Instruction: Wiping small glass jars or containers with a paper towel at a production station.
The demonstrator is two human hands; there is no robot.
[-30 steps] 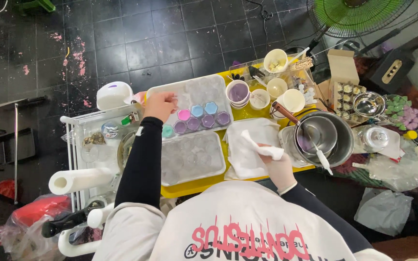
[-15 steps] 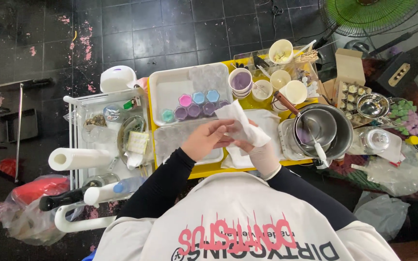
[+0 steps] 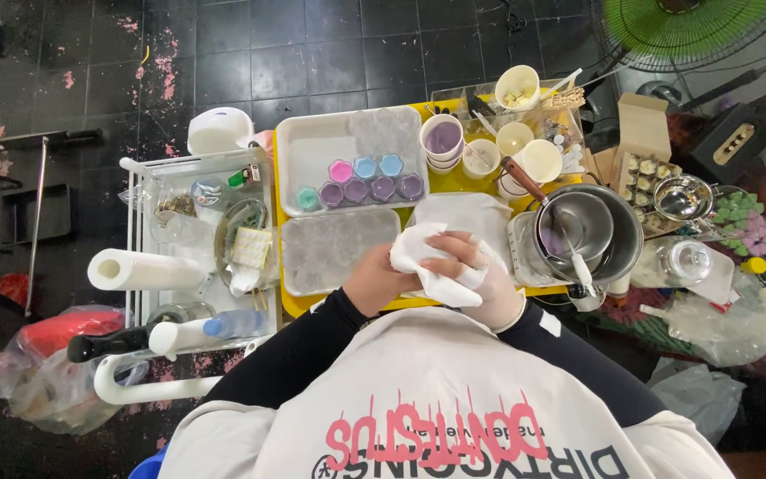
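Observation:
My left hand (image 3: 372, 280), bare with a black sleeve, and my right hand (image 3: 488, 286), in a white glove, meet over the near edge of a yellow tray (image 3: 293, 303). Both clasp a crumpled white cloth (image 3: 429, 264), and the right fingers lie across it. Just left of my hands sits a clear lidded mould tray (image 3: 334, 251). Beyond it a white tray (image 3: 312, 160) carries several small pink, blue, green and purple cups (image 3: 367, 181). A flat white cloth (image 3: 465, 215) lies on the yellow tray past my hands.
To the right stands a steel pot (image 3: 589, 229) with a spatula in it; behind it are paper cups (image 3: 441, 140). A white cart (image 3: 148, 222) on the left holds a paper roll (image 3: 145, 270) and bottles. A green fan (image 3: 684, 27) stands at the back right on dark tiles.
My left hand has pulled back from the tray of coloured cups to join the right hand. The cloth, held before by the right hand alone, is now bunched between both hands.

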